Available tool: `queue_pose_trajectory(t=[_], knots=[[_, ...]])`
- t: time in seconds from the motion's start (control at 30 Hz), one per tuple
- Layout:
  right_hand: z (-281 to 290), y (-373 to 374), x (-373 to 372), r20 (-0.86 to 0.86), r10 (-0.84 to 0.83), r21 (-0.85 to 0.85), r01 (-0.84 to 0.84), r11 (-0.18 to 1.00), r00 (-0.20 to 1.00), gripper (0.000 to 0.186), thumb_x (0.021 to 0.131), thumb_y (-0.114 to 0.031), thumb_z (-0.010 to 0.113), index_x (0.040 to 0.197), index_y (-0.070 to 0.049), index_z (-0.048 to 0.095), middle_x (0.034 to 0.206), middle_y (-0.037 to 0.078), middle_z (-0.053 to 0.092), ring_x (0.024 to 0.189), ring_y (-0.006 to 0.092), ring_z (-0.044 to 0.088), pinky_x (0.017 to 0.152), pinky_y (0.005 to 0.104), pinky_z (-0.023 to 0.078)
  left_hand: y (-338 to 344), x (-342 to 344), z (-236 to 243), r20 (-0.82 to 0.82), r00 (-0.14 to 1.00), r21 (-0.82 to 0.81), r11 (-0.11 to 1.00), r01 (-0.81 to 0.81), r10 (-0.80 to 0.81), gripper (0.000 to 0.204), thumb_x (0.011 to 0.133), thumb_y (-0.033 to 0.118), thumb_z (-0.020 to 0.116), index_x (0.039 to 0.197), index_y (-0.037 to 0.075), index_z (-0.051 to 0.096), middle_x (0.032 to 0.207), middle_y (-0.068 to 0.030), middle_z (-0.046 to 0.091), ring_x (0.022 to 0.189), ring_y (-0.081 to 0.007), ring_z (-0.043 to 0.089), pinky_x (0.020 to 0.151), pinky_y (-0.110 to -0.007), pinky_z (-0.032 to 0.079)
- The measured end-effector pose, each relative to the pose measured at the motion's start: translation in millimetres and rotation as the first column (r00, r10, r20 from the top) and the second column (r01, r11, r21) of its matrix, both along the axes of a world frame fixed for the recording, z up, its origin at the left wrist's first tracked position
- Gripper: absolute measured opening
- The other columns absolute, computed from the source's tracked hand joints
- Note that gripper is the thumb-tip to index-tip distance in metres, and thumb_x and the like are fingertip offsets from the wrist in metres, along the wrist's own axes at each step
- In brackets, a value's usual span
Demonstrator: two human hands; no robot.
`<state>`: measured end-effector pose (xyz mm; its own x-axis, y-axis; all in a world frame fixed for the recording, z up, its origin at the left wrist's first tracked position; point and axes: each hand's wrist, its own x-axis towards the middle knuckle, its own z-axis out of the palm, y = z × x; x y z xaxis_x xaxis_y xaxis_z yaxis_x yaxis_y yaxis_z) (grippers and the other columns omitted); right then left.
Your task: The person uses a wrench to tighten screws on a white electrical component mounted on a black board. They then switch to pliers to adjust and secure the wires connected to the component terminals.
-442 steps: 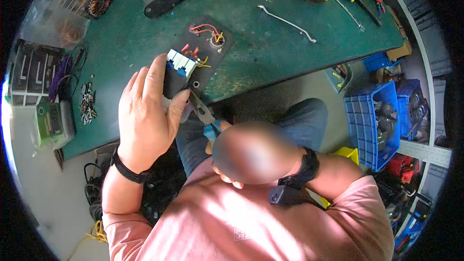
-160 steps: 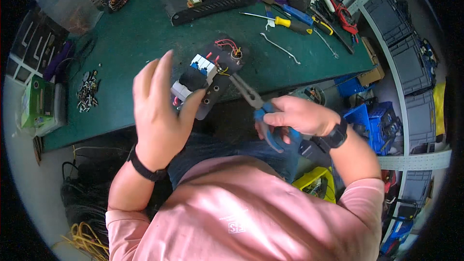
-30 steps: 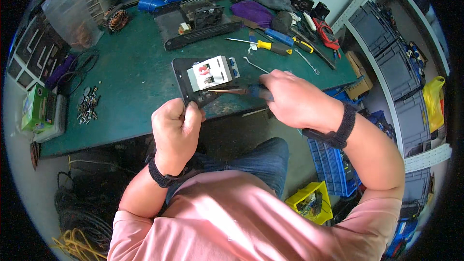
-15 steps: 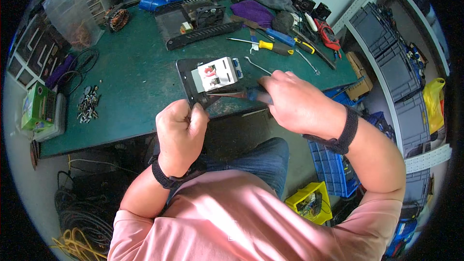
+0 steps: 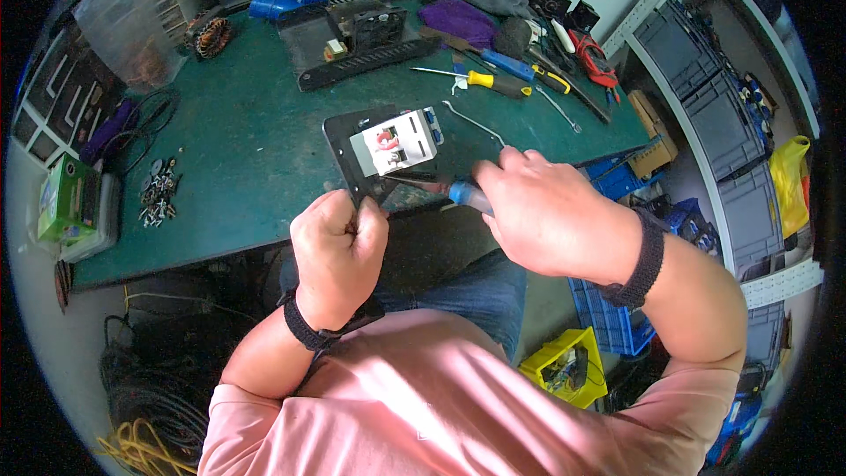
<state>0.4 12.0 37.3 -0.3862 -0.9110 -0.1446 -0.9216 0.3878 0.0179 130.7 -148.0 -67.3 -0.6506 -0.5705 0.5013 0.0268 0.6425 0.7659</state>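
My left hand (image 5: 339, 238) is closed around the near corner of a black metal plate (image 5: 340, 139), close to the bench's front edge. On the plate sits a white boxy electrical part (image 5: 407, 139) with a reddish piece in its middle and blue bits along its right side. My right hand (image 5: 551, 211) grips a screwdriver (image 5: 470, 197) by its translucent blue handle. The shaft points left, its end at the lower edge of the white part; whether the tip touches it I cannot tell. Beyond my right hand lies a thin metal rod (image 5: 476, 123) with a bent end.
A yellow-black screwdriver (image 5: 498, 83), more hand tools and a black metal chassis (image 5: 308, 48) lie farther back on the green bench (image 5: 247, 159). Loose screws (image 5: 159, 194) are heaped at left. A shelf rack with grey bins (image 5: 718, 119) stands at right, a yellow bin (image 5: 564, 368) below.
My right hand has shifted slightly down and right, and more of the blue handle shows. My left hand and the plate have moved slightly.
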Motion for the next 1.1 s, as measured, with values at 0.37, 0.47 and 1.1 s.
queue_pose_trajectory(t=[0.37, 0.47, 1.1], knots=[[-0.7, -0.1, -1.3, -0.018, 0.012, -0.019, -0.012, 1.000, 1.000, 0.021, 0.078, -0.004, 0.057, 0.096, 0.004, 0.052, 0.092, 0.023, 0.053, 0.086, 0.0398, 0.055, 0.076, 0.0478, 0.048, -5.2, -0.7, -5.4, 0.014, 1.000, 0.059, 0.998, 0.009, -0.009, 0.023, 0.087, 0.003, 0.052, 0.066, -0.004, 0.058, 0.061, -0.0129, 0.064, 0.053, -0.0168, 0.061, 0.051, -0.029, 0.048], [0.3, -0.7, -1.3, -0.029, 0.026, -0.035, -0.027, 0.999, 0.999, 0.020, 0.077, -0.003, 0.056, 0.095, 0.004, 0.052, 0.093, 0.023, 0.053, 0.086, 0.0403, 0.055, 0.077, 0.0479, 0.048, -5.5, -0.7, -5.4, 0.019, 1.000, 0.069, 0.998, 0.006, -0.008, 0.023, 0.087, 0.002, 0.051, 0.066, -0.004, 0.059, 0.061, -0.0126, 0.064, 0.053, -0.0156, 0.061, 0.051, -0.028, 0.048], [-15.1, -0.6, -6.7, 0.012, -0.033, -0.114, 0.035, 0.993, 0.999, 0.020, 0.077, -0.002, 0.054, 0.095, 0.006, 0.051, 0.094, 0.025, 0.053, 0.089, 0.0416, 0.055, 0.078, 0.0491, 0.049, -4.9, -0.8, -8.6, -0.019, 0.999, 0.147, 0.988, 0.038, -0.036, 0.027, 0.090, 0.003, 0.051, 0.065, -0.004, 0.055, 0.064, -0.0125, 0.066, 0.055, -0.0135, 0.062, 0.052, -0.026, 0.050]])
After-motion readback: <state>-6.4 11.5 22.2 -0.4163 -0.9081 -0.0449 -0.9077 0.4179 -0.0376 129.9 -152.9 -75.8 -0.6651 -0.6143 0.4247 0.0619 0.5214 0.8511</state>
